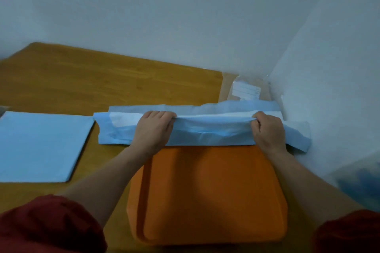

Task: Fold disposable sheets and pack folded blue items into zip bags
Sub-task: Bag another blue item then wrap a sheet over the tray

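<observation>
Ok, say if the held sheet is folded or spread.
Folded: sheet doubled into a narrow band; left hand and right hand pinch its fold.

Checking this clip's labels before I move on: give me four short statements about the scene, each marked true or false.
1. The left hand and right hand both grip the long blue sheet. True.
2. The folded blue sheet lies on the orange board. False: it lies on the wooden table, left of the board.
3. The long blue sheet covers the orange board's far edge. True.
4. The sleeves are green. False: they are red.
</observation>
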